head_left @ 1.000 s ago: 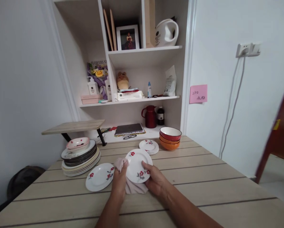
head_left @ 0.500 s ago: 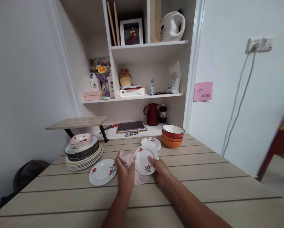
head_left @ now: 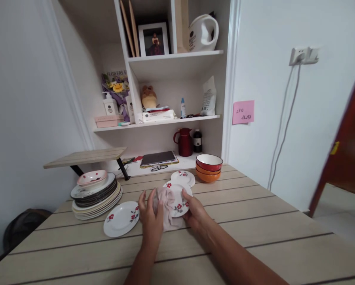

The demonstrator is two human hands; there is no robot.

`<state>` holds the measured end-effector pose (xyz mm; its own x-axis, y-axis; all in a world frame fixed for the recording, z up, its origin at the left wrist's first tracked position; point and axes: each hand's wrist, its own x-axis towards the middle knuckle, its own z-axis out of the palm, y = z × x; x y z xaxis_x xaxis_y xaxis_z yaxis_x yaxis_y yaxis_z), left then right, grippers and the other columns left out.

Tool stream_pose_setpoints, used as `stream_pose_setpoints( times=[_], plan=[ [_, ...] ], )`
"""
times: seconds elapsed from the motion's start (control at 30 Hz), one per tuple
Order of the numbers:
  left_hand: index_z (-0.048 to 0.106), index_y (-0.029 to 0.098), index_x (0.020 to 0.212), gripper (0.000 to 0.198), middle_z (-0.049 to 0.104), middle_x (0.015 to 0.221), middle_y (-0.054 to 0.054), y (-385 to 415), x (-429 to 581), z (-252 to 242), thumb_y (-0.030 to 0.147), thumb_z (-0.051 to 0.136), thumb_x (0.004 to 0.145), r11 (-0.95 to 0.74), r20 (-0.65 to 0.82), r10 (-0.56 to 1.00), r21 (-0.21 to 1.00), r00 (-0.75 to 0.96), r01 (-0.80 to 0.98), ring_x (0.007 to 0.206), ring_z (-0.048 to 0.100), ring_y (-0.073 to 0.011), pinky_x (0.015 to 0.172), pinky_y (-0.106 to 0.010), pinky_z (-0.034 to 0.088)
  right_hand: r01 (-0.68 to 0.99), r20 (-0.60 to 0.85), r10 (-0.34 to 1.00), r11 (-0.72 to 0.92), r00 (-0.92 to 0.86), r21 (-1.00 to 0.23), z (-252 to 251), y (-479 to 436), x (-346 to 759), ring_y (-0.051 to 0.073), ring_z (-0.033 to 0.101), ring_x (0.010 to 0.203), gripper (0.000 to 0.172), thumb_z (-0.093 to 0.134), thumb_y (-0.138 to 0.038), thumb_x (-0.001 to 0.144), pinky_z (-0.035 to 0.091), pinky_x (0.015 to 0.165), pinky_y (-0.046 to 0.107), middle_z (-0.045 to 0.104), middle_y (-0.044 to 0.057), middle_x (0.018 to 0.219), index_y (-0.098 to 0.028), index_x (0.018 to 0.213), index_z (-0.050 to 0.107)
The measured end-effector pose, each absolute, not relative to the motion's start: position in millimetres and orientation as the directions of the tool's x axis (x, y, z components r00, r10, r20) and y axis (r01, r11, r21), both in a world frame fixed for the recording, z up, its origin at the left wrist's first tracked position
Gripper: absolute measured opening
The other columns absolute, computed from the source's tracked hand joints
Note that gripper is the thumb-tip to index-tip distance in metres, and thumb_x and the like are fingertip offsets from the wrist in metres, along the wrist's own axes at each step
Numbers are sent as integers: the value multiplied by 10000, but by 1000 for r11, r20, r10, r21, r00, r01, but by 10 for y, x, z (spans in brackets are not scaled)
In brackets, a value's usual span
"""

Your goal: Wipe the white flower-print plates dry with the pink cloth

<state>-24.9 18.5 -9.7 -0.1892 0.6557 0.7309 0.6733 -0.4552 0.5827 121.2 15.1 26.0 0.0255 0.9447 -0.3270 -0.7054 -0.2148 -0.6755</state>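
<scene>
My right hand grips the right rim of a small white plate with red flowers, thumb on its face, tilted above the table. My left hand holds a pale pink cloth at the plate's left side. The cloth covers part of the plate and hangs below it; some fingertips are hidden by its folds. Left of my left hand, a similar flowered plate lies on the table. Beyond the held plate sit more small flowered plates, stacked.
A tall stack of plates with a spotted dish on top stands at the left, near a small wooden riser. Red and orange bowls are nested at the back right. Behind are a laptop and a red jug.
My left hand has brought the cloth over the plate's left part, and its fingers are less tightly bunched. The right hand keeps its hold. The whole view has shifted slightly.
</scene>
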Motion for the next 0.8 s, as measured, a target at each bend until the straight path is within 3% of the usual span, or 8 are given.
stream_pose_setpoints(
  times=[0.13, 0.23, 0.4, 0.57, 0.67, 0.8],
  plan=[
    [638, 254, 1179, 319, 384, 1416, -149, 120, -247, -52, 307, 472, 912, -370, 800, 584, 412, -136, 832, 1295, 429, -321, 1010, -554, 392, -712, -313, 949, -193, 40, -675, 253, 162, 1215, 165, 668, 578, 304, 598, -362, 883, 535, 567, 276, 747, 72, 755, -107, 1041, 644],
    [652, 265, 1166, 326, 474, 1398, -129, 122, -247, -64, 209, 457, 911, -417, 839, 543, 247, 22, 875, 1306, 442, -315, 1022, -553, 391, -706, -278, 960, -183, 21, -684, 247, 158, 1207, 180, 679, 592, 343, 593, -390, 882, 540, 594, 293, 750, 91, 766, -97, 1052, 647],
    [496, 236, 1349, 459, 568, 1363, -84, 160, -195, -126, 111, 382, 922, -550, 791, 520, 23, 321, 835, 1328, 448, -251, 1078, -541, 366, -710, -163, 985, -156, -59, -687, 238, 166, 1211, 188, 702, 674, 370, 547, -404, 908, 546, 639, 285, 756, 117, 827, -73, 1029, 661],
    [388, 175, 1420, 502, 522, 1408, -94, 154, -138, -142, 91, 348, 927, -644, 757, 447, -98, 477, 759, 1337, 438, -181, 1106, -445, 372, -680, -119, 988, -156, -101, -716, 232, 166, 1261, 186, 710, 725, 398, 583, -444, 883, 543, 664, 276, 756, 116, 895, -93, 1055, 658],
    [374, 182, 1429, 520, 522, 1407, -80, 123, -120, -102, 89, 354, 918, -663, 722, 433, -151, 540, 734, 1339, 436, -177, 1121, -451, 351, -615, -128, 975, -216, -183, -758, 233, 127, 1271, 192, 715, 759, 422, 574, -453, 888, 543, 690, 283, 754, 121, 912, -92, 1093, 647],
    [392, 209, 1421, 516, 502, 1424, -53, 80, -110, -37, 126, 392, 911, -562, 719, 516, -125, 465, 818, 1351, 419, -198, 1148, -496, 289, -570, -159, 948, -294, -274, -768, 211, 68, 1211, 198, 716, 844, 472, 556, -484, 893, 541, 757, 292, 750, 122, 960, -92, 1144, 633]
  ],
)
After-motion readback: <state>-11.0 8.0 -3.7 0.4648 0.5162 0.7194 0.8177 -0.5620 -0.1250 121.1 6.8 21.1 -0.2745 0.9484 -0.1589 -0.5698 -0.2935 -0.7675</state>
